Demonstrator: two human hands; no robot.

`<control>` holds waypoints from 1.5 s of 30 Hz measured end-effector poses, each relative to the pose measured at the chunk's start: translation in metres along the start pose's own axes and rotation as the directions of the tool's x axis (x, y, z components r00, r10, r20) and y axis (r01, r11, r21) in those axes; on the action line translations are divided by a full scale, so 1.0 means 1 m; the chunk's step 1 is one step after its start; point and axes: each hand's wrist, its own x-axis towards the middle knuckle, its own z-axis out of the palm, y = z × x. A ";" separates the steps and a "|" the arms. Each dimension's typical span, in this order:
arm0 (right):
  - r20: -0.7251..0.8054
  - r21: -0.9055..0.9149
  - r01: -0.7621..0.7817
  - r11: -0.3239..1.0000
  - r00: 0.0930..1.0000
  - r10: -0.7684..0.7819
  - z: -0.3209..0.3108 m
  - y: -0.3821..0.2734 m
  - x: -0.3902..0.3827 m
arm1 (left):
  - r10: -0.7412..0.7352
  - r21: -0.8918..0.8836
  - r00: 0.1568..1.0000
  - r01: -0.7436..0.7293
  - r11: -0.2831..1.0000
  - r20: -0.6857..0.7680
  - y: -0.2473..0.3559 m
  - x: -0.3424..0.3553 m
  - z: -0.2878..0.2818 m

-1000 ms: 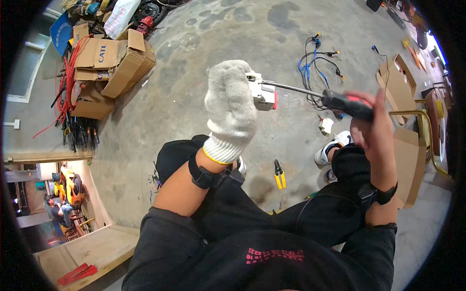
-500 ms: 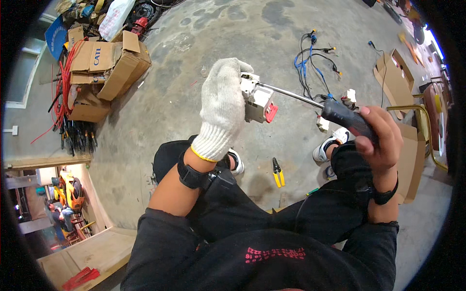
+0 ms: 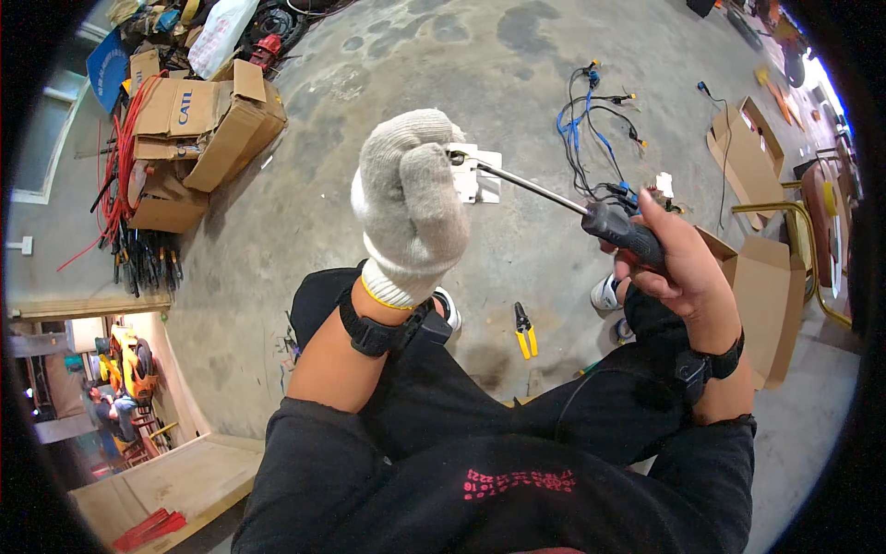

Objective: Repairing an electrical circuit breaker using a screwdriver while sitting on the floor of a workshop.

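My left hand (image 3: 411,208), in a knitted off-white glove, is closed round a white switch-like electrical component (image 3: 484,180), which shows beside its fingers. My bare right hand (image 3: 688,268) grips the black handle of a screwdriver (image 3: 618,231). The long metal shaft slants up to the component, with its tip at the side next to the glove. Below them, yellow-handled wire strippers (image 3: 524,340) lie on the concrete floor (image 3: 443,65) between my feet.
Bundled cables (image 3: 581,129) lie ahead to the right. Flattened cardboard (image 3: 748,148) and a metal-framed chair (image 3: 812,217) are at the right. Torn boxes (image 3: 185,111) and red wires (image 3: 118,185) crowd the left. A person (image 3: 115,415) sits through the doorway at lower left.
My left hand has shifted left and turned, hiding more of the component; its red part no longer shows. My right hand has moved left, its fingers repositioned round the screwdriver handle.
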 end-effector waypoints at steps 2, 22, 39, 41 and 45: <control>-0.105 -0.098 0.098 0.990 0.989 -0.108 0.001 0.010 0.002 | -0.174 0.018 0.985 0.174 0.985 0.004 0.006 0.001 0.003; -0.308 -0.080 0.408 0.910 0.858 -0.411 0.007 0.010 0.005 | -0.432 0.180 0.899 0.415 0.892 0.068 0.001 0.003 0.005; -0.068 -0.863 0.395 0.317 0.530 -0.845 0.006 0.023 -0.003 | -0.661 0.225 0.736 0.626 0.747 0.149 0.007 0.007 0.007; 0.266 -0.929 0.325 -0.176 0.258 -0.929 0.011 0.019 -0.007 | -0.831 0.321 0.519 0.766 0.557 0.202 0.006 0.013 0.005; 0.267 -0.885 0.438 -0.155 0.206 -0.942 0.003 0.024 0.003 | -0.932 0.228 0.327 0.907 0.356 0.153 0.003 0.004 0.011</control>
